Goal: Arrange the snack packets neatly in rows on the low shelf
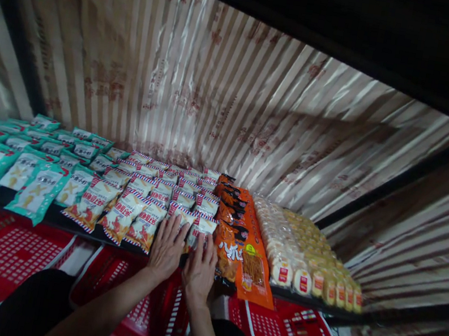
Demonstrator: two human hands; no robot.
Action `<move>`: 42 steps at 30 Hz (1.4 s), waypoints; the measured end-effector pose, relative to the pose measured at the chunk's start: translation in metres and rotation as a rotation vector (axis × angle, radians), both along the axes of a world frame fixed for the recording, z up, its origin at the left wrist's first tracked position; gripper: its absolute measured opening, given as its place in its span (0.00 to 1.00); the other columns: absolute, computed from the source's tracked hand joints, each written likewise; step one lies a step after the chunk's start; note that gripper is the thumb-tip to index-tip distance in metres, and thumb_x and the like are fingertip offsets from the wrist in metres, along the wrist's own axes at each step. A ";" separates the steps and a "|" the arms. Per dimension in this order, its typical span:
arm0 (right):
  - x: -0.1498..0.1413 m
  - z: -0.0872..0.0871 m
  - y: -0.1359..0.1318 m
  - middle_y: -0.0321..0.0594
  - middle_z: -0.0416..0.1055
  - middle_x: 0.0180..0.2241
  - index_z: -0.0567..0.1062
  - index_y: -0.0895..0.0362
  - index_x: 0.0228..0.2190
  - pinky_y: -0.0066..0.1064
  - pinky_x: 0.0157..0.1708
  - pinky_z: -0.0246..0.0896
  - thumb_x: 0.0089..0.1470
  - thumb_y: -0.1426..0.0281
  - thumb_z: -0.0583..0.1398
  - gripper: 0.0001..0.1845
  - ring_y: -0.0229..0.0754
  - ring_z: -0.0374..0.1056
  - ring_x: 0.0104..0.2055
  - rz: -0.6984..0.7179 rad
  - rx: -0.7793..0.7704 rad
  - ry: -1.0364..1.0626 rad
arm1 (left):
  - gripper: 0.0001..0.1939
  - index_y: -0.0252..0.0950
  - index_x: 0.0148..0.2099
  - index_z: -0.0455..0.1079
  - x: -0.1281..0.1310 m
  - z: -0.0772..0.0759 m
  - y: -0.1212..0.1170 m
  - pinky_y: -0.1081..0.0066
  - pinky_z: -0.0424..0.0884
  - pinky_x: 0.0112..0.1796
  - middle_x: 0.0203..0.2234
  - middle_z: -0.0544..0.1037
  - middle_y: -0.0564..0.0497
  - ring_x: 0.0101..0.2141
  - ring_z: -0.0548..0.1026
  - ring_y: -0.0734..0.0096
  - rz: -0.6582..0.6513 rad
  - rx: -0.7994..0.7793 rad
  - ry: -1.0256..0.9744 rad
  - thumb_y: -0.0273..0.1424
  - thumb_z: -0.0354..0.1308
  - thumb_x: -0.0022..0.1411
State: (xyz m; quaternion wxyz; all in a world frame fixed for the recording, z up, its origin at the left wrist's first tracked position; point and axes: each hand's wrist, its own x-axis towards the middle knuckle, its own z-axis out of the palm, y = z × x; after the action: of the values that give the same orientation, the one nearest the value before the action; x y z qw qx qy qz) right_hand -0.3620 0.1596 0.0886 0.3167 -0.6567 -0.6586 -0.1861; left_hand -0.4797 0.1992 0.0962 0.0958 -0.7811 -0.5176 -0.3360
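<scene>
On the front row of a dark shelf, my left hand [167,247] lies with its fingers stretched over a white and orange snack bag [183,215]. Close beside it, my right hand [199,270] rests its extended fingers on the neighbouring snack bag [203,226]. The palms hide the lower part of both bags. To their left stand more bags of the same kind, among them a striped-edge bag [125,214]. Orange and black snack packs [229,243] sit just right of my right hand.
Teal snack bags [39,188] fill the shelf's left end. A long orange packet [254,270] overhangs the front edge, with rows of wrapped round pastries [282,270] farther right. Red baskets [17,248] stand below. A striped sheet [204,84] covers the back.
</scene>
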 end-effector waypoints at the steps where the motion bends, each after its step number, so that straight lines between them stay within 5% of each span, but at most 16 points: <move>1: 0.000 0.000 -0.001 0.49 0.45 0.62 0.48 0.55 0.61 0.50 0.53 0.53 0.56 0.76 0.47 0.32 0.52 0.44 0.61 0.019 -0.004 -0.027 | 0.28 0.38 0.64 0.49 0.000 0.000 -0.001 0.54 0.51 0.59 0.63 0.52 0.44 0.62 0.47 0.58 -0.011 0.004 0.001 0.29 0.47 0.62; 16: -0.005 -0.001 -0.002 0.51 0.40 0.63 0.48 0.57 0.61 0.54 0.53 0.52 0.55 0.76 0.47 0.33 0.55 0.40 0.63 0.047 0.012 -0.047 | 0.29 0.38 0.64 0.49 -0.006 0.006 -0.007 0.51 0.53 0.58 0.63 0.52 0.43 0.62 0.47 0.56 -0.028 -0.034 0.004 0.30 0.48 0.61; 20: -0.026 0.006 -0.008 0.52 0.45 0.62 0.50 0.58 0.61 0.56 0.53 0.51 0.56 0.75 0.47 0.30 0.54 0.41 0.63 0.088 0.050 0.007 | 0.28 0.34 0.63 0.51 -0.028 0.006 -0.016 0.50 0.52 0.58 0.62 0.54 0.40 0.63 0.46 0.54 0.048 0.018 -0.048 0.28 0.47 0.61; 27: -0.091 0.012 -0.005 0.52 0.58 0.57 0.64 0.60 0.54 0.44 0.53 0.59 0.57 0.76 0.47 0.23 0.46 0.55 0.59 0.353 -0.093 0.082 | 0.26 0.35 0.63 0.51 -0.092 0.009 -0.008 0.46 0.52 0.56 0.63 0.48 0.38 0.62 0.45 0.50 0.274 0.072 -0.252 0.29 0.46 0.62; 33: -0.124 0.014 0.010 0.51 0.61 0.55 0.66 0.56 0.53 0.43 0.50 0.61 0.57 0.73 0.50 0.22 0.49 0.59 0.55 0.251 -0.125 0.061 | 0.28 0.30 0.61 0.54 -0.130 0.004 0.007 0.50 0.57 0.54 0.62 0.52 0.34 0.60 0.52 0.48 0.296 0.010 -0.218 0.36 0.49 0.61; 42: -0.143 0.016 0.022 0.58 0.59 0.56 0.65 0.56 0.54 0.43 0.42 0.65 0.57 0.70 0.52 0.22 0.54 0.65 0.50 0.084 -0.236 -0.009 | 0.26 0.28 0.60 0.56 -0.139 0.002 0.010 0.50 0.57 0.54 0.60 0.55 0.32 0.59 0.55 0.47 0.253 -0.035 -0.172 0.31 0.49 0.60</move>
State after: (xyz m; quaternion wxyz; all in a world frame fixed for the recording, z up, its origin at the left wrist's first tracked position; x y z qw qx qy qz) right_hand -0.5051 0.1815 0.1050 0.2420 -0.6604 -0.7042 -0.0968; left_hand -0.6190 0.2095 0.0978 0.0791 -0.6797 -0.6238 -0.3776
